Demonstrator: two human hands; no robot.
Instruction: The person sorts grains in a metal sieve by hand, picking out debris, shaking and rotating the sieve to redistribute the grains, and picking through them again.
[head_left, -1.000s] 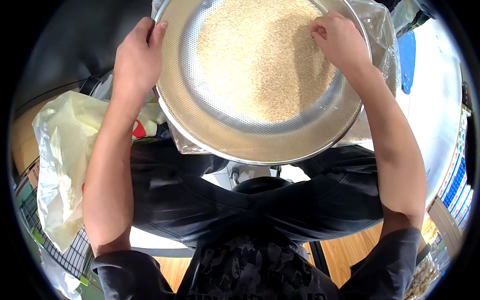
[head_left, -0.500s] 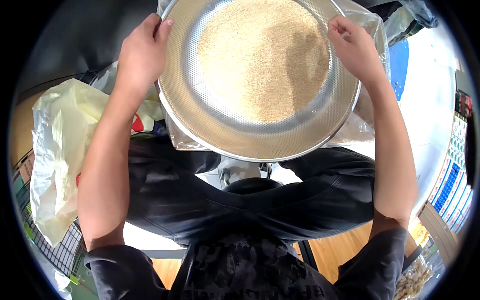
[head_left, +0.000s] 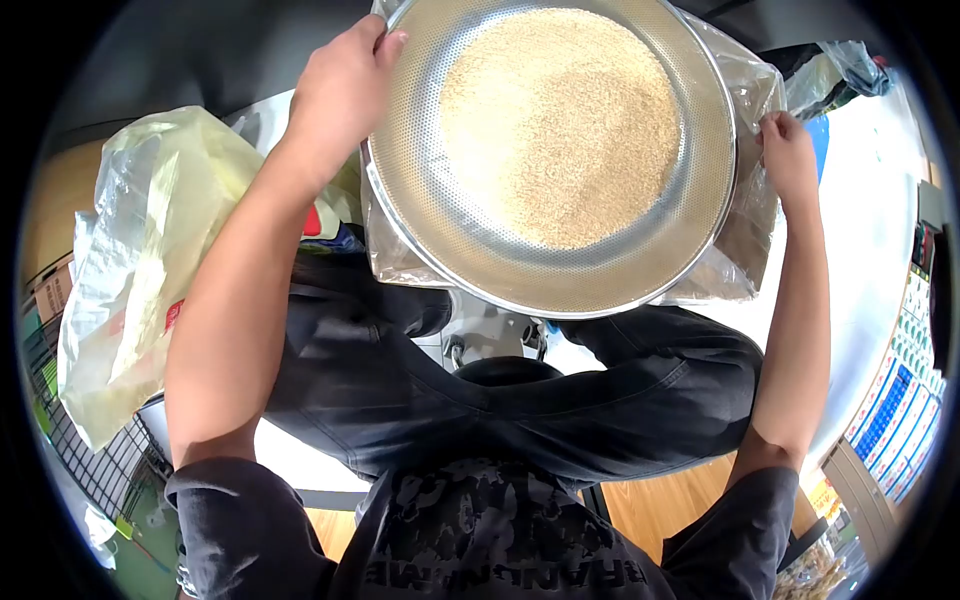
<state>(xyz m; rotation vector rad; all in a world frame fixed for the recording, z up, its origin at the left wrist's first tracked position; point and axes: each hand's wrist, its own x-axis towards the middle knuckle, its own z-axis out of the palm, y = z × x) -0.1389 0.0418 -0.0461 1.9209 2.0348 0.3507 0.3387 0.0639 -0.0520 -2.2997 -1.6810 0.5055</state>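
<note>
A wide round metal sieve (head_left: 545, 285) with fine holes holds a bed of pale tan grains (head_left: 575, 130), too small to name exactly. My left hand (head_left: 345, 85) grips its rim at the upper left, fingers closed. Under and around the sieve lies a clear plastic bag (head_left: 755, 205), spreading out past the rim on the right. My right hand (head_left: 790, 155) is off the sieve, its fingers pinched on the bag's right edge. The sieve's underside and the inside of the bag are hidden.
A pale yellow plastic bag (head_left: 165, 200) stands on the left by a black wire basket (head_left: 110, 480). My legs (head_left: 620, 410) are below the sieve. A white curved surface (head_left: 860, 250) runs along the right, with blue-and-white packs (head_left: 895, 415) beyond it.
My right hand has left the sieve rim and moved right and down onto the clear bag's edge. The sieve and my left hand appear farther right in view.
</note>
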